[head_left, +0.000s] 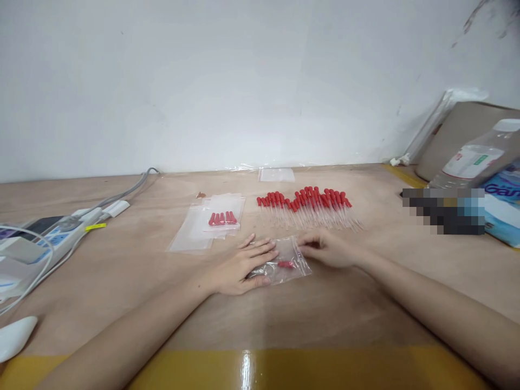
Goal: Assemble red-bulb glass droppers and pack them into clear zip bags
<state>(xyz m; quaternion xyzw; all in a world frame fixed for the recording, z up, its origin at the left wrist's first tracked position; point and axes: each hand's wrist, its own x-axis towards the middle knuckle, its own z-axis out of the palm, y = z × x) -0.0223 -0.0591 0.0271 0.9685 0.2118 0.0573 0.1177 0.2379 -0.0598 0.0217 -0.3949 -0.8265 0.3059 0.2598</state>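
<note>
My left hand lies flat, fingers stretched out, pressing on the left part of a small clear zip bag on the wooden table. A red-bulbed dropper shows inside that bag. My right hand pinches the bag's upper right edge with curled fingers. Behind the hands lies a row of several clear droppers with red bulbs. To the left sits a stack of clear bags, the top one holding several red-bulbed droppers.
A white power strip with grey cables lies at the left. A white object sits at the near left edge. One flat clear bag lies by the wall. A plastic bottle, blue packet and cardboard stand right.
</note>
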